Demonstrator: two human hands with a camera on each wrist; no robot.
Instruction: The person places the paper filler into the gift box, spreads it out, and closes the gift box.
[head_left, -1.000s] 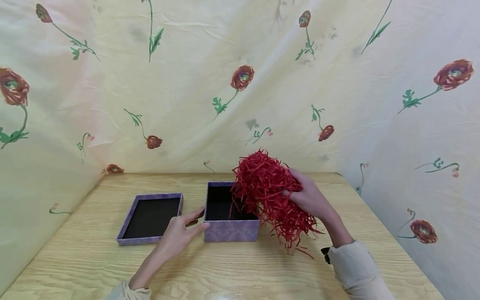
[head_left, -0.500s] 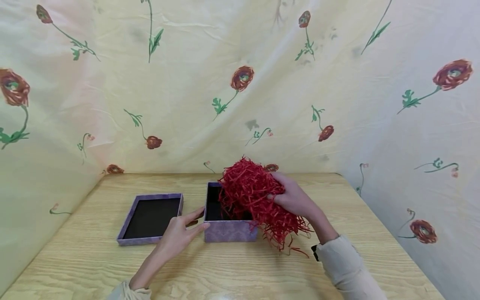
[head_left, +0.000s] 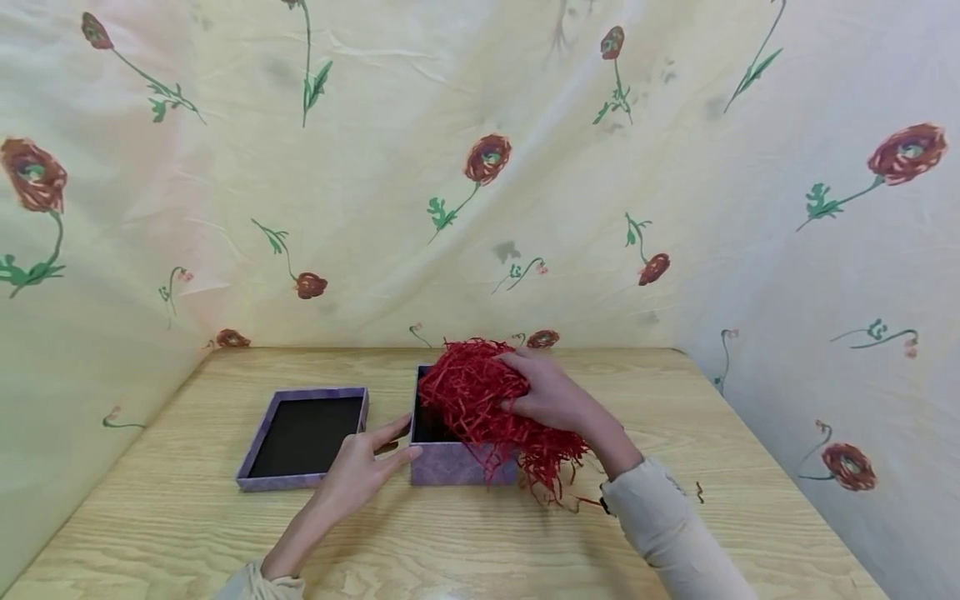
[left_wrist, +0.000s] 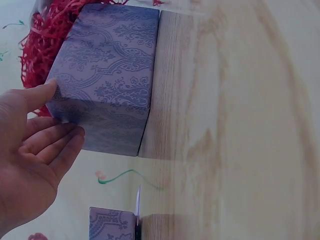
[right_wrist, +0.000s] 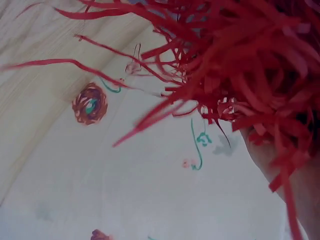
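Observation:
A purple patterned box [head_left: 450, 465] with a black inside stands open at the top on the table. My left hand [head_left: 352, 479] steadies its left end, thumb at the front corner and fingers along the side wall. In the left wrist view, those fairly straight fingers [left_wrist: 55, 142] touch the box's damask-patterned wall [left_wrist: 107, 65]. My right hand [head_left: 551, 396] grips a big bundle of red shredded paper [head_left: 472, 392] over the box. Part of the bundle reaches into the opening, while its tail hangs outside over the right front corner. Red strands [right_wrist: 240, 75] fill much of the right wrist view, hiding most of the fingers.
Left of the box lies its shallow purple lid [head_left: 300, 437], black inside facing up. A few loose red shreds [head_left: 700, 492] lie on the wooden table [head_left: 465, 550] at right. A flowered cloth [head_left: 375, 183] hangs behind and at both sides.
My right hand has moved left and down with the red shredded paper, from the box's right side to over and partly into it. My left hand has kept its place.

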